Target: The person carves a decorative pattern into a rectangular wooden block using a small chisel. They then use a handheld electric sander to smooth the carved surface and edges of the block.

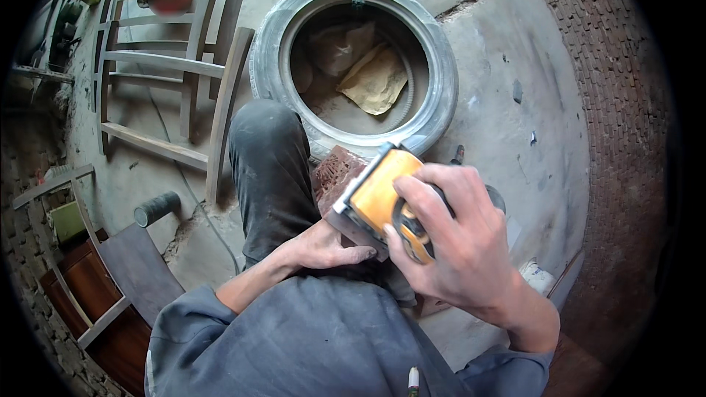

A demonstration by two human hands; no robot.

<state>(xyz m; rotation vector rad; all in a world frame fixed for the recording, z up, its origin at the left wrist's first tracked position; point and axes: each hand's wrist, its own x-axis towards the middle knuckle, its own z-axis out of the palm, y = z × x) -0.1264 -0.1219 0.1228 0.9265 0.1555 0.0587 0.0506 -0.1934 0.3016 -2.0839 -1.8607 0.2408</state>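
Note:
My right hand point(467, 239) is wrapped round a yellow and black electric sander point(376, 190), held tilted in front of my lap. Under the sander is a reddish-brown carved wooden piece point(337, 175), partly hidden by it; whether the two touch I cannot tell. My left hand point(323, 247) grips the near end of this piece, thumb stretched along it and the other fingers out of sight. My left knee point(268, 154) is bent beside the work.
Ahead lies a dusty tire point(268, 66) with a yellowish sheet point(375, 81) inside. Wooden chair frames point(154, 147) stand at the left, near a dark cylindrical can point(157, 209) and a cable point(176, 165). A brick surface point(610, 95) runs along the right.

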